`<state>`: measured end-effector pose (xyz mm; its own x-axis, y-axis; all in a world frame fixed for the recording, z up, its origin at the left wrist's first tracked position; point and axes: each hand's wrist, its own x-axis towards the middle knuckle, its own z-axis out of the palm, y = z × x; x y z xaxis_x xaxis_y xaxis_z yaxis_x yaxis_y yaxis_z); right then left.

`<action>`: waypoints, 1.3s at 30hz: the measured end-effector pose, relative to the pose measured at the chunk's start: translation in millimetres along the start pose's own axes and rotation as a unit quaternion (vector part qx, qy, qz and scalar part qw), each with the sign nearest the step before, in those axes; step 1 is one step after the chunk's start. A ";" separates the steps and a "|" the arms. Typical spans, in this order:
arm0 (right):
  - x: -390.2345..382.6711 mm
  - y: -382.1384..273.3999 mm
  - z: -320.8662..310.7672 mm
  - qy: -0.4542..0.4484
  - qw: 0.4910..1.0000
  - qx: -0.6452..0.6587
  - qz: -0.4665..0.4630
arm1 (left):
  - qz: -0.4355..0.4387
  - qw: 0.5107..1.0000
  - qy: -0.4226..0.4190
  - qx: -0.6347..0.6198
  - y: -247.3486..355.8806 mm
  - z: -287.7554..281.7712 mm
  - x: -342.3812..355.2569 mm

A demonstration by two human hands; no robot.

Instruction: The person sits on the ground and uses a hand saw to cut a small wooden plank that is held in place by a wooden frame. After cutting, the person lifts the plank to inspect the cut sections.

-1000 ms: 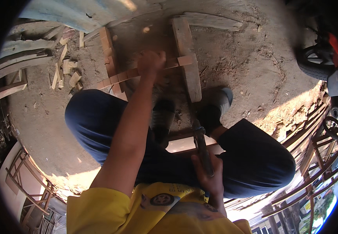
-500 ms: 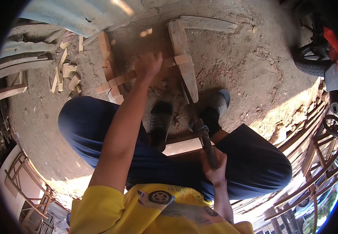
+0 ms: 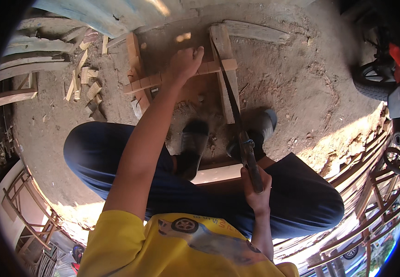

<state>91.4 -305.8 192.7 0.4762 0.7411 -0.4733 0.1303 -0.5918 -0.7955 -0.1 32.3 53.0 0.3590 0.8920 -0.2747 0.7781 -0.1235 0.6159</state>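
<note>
My left hand (image 3: 185,63) is closed over a narrow wooden strip (image 3: 148,82) marked with cross lines, its arm reaching far forward. The strip lies crosswise on two wooden supports, a reddish plank (image 3: 135,56) at left and a pale board (image 3: 228,90) at right. In my right hand (image 3: 258,188), near my right knee, is the dark handle of a handsaw (image 3: 251,167). Its narrow dark blade (image 3: 230,94) points away from me and crosses the strip near the right end. Whether the teeth touch the wood I cannot tell.
Small wood offcuts (image 3: 89,75) lie scattered on the dirt floor at left. A grey weathered board (image 3: 257,31) lies beyond the right support. My feet (image 3: 194,138) stand just before the supports. A wheel (image 3: 371,76) is at far right, with stacked timber (image 3: 361,152) below it.
The saw has moved forward and its blade now reaches across the strip, where before it ended closer to me. The left hand still grips the strip. The view has shifted slightly.
</note>
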 end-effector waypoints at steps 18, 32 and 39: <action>-2.1 -0.2 8.2 -0.004 0.998 0.064 -0.014 | -0.333 0.931 0.082 -0.122 -224.3 15.3 -149.2; -4.3 20.1 17.0 0.025 0.996 0.033 -0.082 | -0.379 0.912 0.150 0.044 -154.0 8.5 -143.4; -3.5 16.1 19.5 0.010 0.995 0.055 -0.084 | -0.262 0.937 -0.161 0.169 -190.5 20.4 -130.0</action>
<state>74.8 -311.7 174.2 0.4734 0.8197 -0.3225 0.1138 -0.4200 -0.9004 -184.5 -69.0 -43.7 -0.0224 0.6982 -0.7155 0.9901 0.1149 0.0811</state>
